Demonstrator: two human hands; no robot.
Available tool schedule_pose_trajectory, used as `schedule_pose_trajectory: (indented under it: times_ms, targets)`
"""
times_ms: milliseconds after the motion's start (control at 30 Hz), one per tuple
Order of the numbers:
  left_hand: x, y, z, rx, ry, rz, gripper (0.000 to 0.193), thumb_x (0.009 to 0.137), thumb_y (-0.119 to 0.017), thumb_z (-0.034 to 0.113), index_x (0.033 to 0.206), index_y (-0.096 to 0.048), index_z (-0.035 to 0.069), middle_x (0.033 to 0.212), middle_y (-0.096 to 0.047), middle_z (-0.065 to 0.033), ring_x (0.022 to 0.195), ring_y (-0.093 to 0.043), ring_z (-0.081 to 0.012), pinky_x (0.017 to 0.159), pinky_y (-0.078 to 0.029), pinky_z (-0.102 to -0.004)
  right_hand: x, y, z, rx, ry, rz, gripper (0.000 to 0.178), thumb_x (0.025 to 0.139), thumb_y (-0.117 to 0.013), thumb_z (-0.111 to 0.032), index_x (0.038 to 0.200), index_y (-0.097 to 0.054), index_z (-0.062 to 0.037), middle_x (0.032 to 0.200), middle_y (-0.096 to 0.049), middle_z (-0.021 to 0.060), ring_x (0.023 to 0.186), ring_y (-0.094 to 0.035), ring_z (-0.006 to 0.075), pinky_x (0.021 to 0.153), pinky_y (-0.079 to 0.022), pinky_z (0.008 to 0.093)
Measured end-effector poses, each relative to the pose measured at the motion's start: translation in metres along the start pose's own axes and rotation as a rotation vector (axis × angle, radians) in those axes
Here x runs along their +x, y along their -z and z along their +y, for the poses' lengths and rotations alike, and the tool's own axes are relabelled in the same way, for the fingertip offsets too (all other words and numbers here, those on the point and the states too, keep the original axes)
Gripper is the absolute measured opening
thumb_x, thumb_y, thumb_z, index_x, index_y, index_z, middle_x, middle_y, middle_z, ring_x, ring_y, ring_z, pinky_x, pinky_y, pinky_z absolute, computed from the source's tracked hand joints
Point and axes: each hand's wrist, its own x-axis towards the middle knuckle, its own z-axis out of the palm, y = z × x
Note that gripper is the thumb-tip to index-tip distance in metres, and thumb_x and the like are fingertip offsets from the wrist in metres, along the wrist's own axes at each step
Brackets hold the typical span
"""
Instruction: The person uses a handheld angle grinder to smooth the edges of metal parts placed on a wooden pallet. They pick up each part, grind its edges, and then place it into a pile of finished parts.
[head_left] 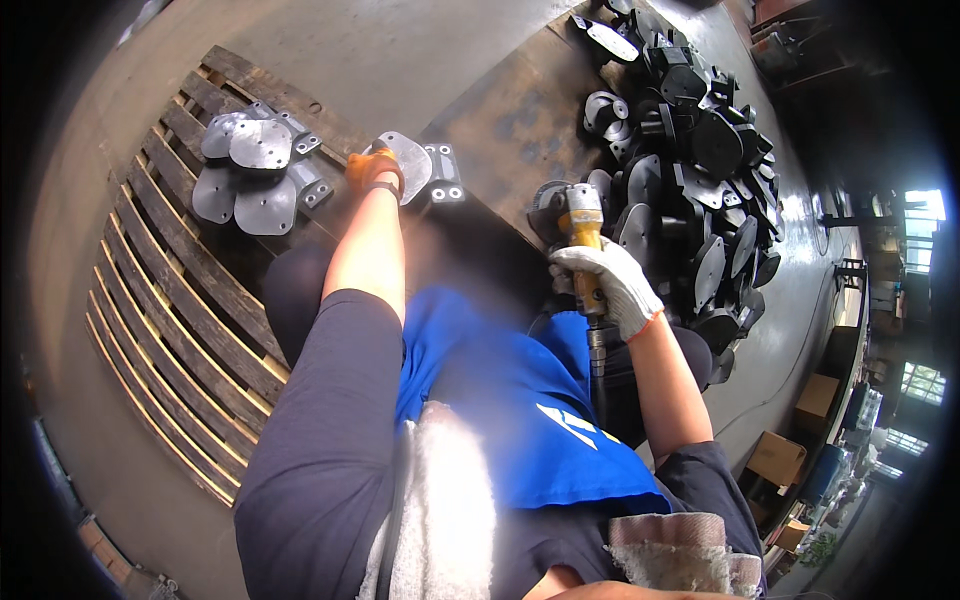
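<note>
My left hand [373,172], in an orange glove, grips the left edge of a grey metal bracket [411,166] with a flat rounded plate and a drilled block on its right side. The bracket is over the corner of the pallet and a brown board. My right hand [618,285], in a white glove, is wrapped round the yellow body of an air grinder [584,216]. Its hose [598,370] hangs down toward my lap. The grinder's round head is beside the pile of dark parts, apart from the bracket in my left hand.
Several finished-looking grey brackets [262,145] lie stacked on the slatted wooden pallet [190,255] at the left. A large heap of dark metal brackets [690,150] covers the right part of the brown board [500,110]. Cardboard boxes [776,458] stand farther right.
</note>
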Motion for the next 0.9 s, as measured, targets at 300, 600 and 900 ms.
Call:
schedule_pose_trajectory:
  times_ms: [300,600,900]
  targets:
    - [0.03,0.01,-0.012,0.292,-0.163,-0.106,0.053,0.084,-0.068,0.058,0.115,-0.069,0.015,0.116,-0.071,-0.0153,0.109,-0.068,-0.0371,0.09,-0.054,-0.0452,0.075,-0.024,0.029,0.283,-0.16,-0.234,0.033,0.082,-0.075,-0.012,0.109,-0.061,0.0015,0.091,-0.066,0.0086,0.075,-0.066,0.0171,0.072,-0.057,0.0282]
    - [0.093,-0.03,-0.063,0.236,-0.195,-0.021,0.053,0.083,-0.068,0.054,0.12,-0.07,0.016,0.115,-0.07,-0.0185,0.109,-0.067,-0.0397,0.091,-0.053,-0.0479,0.085,-0.065,0.017,-0.346,-0.034,-0.169,0.03,0.081,-0.074,-0.019,0.103,-0.065,-0.0013,0.08,-0.065,0.0066,0.065,-0.063,0.0152,0.062,-0.051,0.0261]
    - [0.096,-0.04,-0.073,0.237,-0.214,-0.076,0.076,0.081,-0.059,0.075,0.12,-0.07,0.011,0.118,-0.069,-0.0197,0.113,-0.065,-0.0404,0.094,-0.052,-0.0468,0.098,-0.072,0.003,-0.421,-0.059,-0.146,0.029,0.081,-0.075,-0.022,0.101,-0.065,-0.004,0.081,-0.066,0.0049,0.066,-0.063,0.0135,0.062,-0.052,0.0257]
